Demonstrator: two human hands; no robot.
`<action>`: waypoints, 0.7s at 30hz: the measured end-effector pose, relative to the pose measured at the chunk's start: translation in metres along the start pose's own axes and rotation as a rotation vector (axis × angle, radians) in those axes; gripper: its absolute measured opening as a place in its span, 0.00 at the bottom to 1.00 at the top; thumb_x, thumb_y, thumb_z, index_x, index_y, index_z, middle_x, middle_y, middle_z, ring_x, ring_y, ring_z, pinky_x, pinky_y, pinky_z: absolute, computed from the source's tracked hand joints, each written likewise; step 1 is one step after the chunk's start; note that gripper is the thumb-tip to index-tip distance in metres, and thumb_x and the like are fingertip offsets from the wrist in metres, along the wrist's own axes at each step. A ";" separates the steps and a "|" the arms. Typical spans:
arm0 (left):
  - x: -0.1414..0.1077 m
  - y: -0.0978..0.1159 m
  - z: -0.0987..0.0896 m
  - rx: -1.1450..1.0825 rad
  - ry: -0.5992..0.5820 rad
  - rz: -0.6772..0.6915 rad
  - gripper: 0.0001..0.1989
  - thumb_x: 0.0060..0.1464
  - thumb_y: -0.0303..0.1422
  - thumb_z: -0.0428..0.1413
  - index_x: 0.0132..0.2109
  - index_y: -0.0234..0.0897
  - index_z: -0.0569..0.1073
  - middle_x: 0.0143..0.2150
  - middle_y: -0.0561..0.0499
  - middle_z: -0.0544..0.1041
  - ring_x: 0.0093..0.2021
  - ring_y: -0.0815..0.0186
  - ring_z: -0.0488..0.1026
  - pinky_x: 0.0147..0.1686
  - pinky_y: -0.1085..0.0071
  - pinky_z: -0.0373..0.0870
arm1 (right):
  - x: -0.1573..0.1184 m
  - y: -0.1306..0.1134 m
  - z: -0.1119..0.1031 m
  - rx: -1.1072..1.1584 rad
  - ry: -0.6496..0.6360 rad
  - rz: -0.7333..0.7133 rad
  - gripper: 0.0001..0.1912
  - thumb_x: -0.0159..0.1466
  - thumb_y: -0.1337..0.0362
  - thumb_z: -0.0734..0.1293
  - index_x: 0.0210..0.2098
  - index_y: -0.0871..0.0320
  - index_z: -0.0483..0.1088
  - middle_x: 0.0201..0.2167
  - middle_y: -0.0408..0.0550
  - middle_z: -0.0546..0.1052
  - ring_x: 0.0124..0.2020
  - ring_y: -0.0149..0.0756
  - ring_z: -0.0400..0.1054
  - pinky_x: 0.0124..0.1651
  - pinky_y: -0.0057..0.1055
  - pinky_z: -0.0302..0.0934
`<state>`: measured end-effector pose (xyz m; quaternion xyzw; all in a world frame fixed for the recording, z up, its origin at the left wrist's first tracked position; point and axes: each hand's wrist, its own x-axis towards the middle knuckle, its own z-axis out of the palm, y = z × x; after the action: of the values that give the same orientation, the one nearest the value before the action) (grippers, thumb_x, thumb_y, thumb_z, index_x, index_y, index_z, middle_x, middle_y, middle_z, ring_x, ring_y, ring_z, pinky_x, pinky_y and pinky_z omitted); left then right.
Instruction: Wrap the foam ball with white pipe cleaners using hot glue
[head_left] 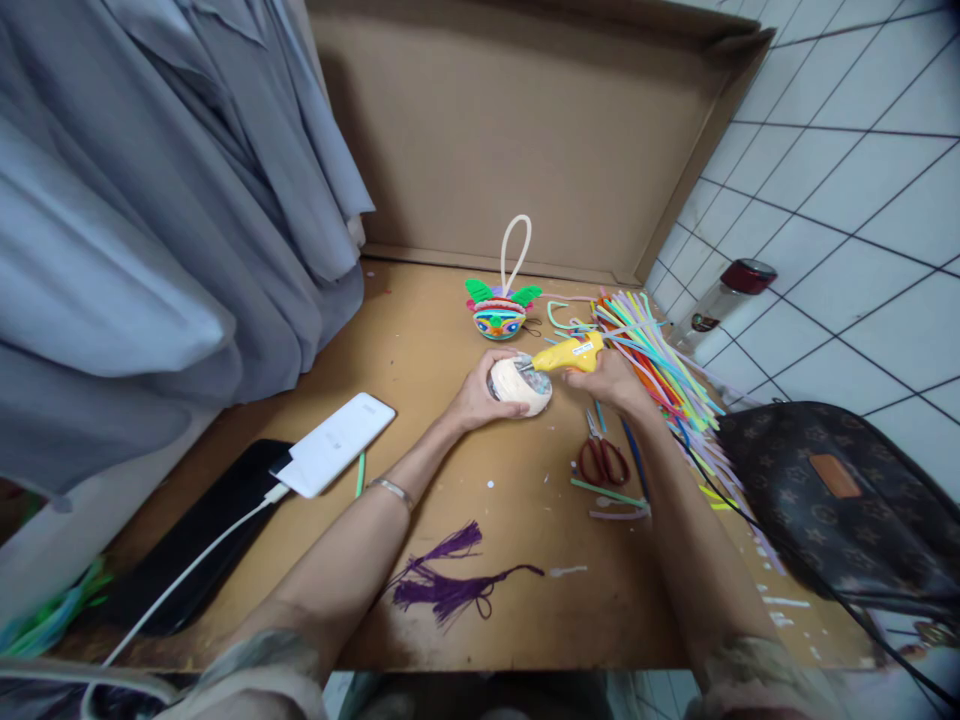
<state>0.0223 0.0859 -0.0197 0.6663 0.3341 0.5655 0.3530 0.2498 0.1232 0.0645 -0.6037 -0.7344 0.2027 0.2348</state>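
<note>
My left hand point(486, 392) is closed around a rounded ball point(517, 392) partly wrapped in cream strips, with a greyish, glossy patch left bare on top. In my right hand point(611, 380) is a yellow glue gun point(568, 353), its nozzle pointing left at that bare patch, touching or nearly so. Just behind the ball stands a colourful lion-head ornament point(499, 318) with green ears and a white loop handle. Red-handled scissors point(602, 460) lie below my right hand, near some loose pipe-cleaner pieces.
Many coloured pipe cleaners point(660, 350) are heaped at the right, beside a brown patterned bag point(847, 500) and a clear bottle point(720, 305). Purple tassels point(450, 585) lie in front. A white power bank point(337, 445) with a cable is at left. Cardboard point(495, 140) stands behind; curtains hang left.
</note>
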 end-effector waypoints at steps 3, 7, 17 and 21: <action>0.000 0.000 0.000 -0.001 0.000 0.004 0.41 0.34 0.43 0.74 0.54 0.38 0.67 0.60 0.39 0.74 0.62 0.49 0.72 0.64 0.50 0.65 | -0.003 -0.004 -0.004 0.001 -0.007 0.001 0.11 0.50 0.56 0.72 0.27 0.56 0.73 0.23 0.44 0.77 0.26 0.36 0.69 0.28 0.29 0.58; 0.000 -0.001 0.000 -0.009 0.012 -0.010 0.41 0.33 0.43 0.74 0.54 0.38 0.67 0.60 0.39 0.74 0.62 0.49 0.72 0.64 0.49 0.65 | -0.007 -0.011 -0.010 0.041 -0.019 0.020 0.10 0.50 0.58 0.72 0.29 0.57 0.75 0.27 0.46 0.78 0.29 0.39 0.71 0.31 0.30 0.61; -0.001 -0.001 0.000 -0.017 0.011 -0.041 0.43 0.33 0.44 0.74 0.56 0.39 0.67 0.61 0.40 0.73 0.60 0.50 0.73 0.62 0.51 0.67 | -0.006 -0.010 -0.007 0.079 0.001 0.010 0.10 0.49 0.57 0.72 0.28 0.57 0.74 0.26 0.45 0.77 0.28 0.37 0.70 0.30 0.30 0.60; -0.001 0.002 0.000 0.006 0.006 -0.021 0.41 0.34 0.42 0.74 0.55 0.38 0.68 0.60 0.39 0.74 0.61 0.49 0.73 0.63 0.51 0.66 | -0.007 -0.010 -0.007 0.064 0.009 0.025 0.11 0.49 0.56 0.72 0.27 0.56 0.74 0.26 0.45 0.78 0.29 0.38 0.71 0.30 0.30 0.60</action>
<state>0.0222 0.0842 -0.0185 0.6619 0.3438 0.5629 0.3560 0.2473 0.1150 0.0750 -0.6058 -0.7189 0.2264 0.2547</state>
